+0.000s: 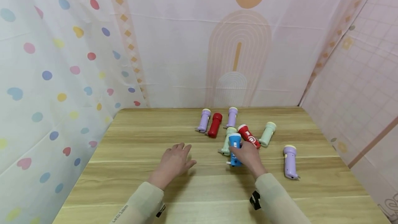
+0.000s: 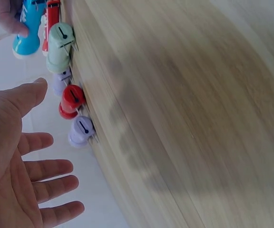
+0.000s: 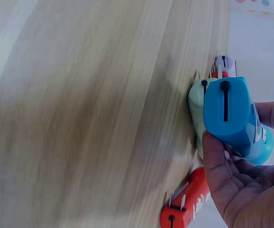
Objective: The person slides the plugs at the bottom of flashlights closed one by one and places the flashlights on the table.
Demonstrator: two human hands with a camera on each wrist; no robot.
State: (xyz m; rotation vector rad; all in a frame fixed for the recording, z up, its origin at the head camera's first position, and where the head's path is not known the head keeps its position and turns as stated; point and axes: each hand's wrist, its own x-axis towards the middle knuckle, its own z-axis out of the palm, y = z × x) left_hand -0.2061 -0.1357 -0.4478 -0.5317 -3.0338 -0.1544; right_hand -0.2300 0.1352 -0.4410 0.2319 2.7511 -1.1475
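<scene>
My right hand (image 1: pixel 248 155) grips a blue flashlight (image 1: pixel 235 144) around its body, with the lamp end pointing away from me. In the right wrist view the base of the blue flashlight (image 3: pixel 226 107) faces the camera, showing a dark slot, and metal plug prongs stick out at its side. Just behind it lies a light green flashlight (image 1: pixel 226 148), partly covered by the blue one. A red flashlight (image 1: pixel 248 136) with a white print rests beside the right hand's fingers. My left hand (image 1: pixel 175 161) hovers over the table with fingers spread, holding nothing; its palm (image 2: pixel 4 156) shows in the left wrist view.
Farther back lie a purple flashlight (image 1: pixel 204 120), a plain red flashlight (image 1: pixel 215 125) and another purple flashlight (image 1: pixel 232 117). To the right are a second green flashlight (image 1: pixel 267 134) and a purple flashlight (image 1: pixel 290 161). Patterned curtains (image 1: pixel 174 61) border the wooden table (image 1: pixel 130 179).
</scene>
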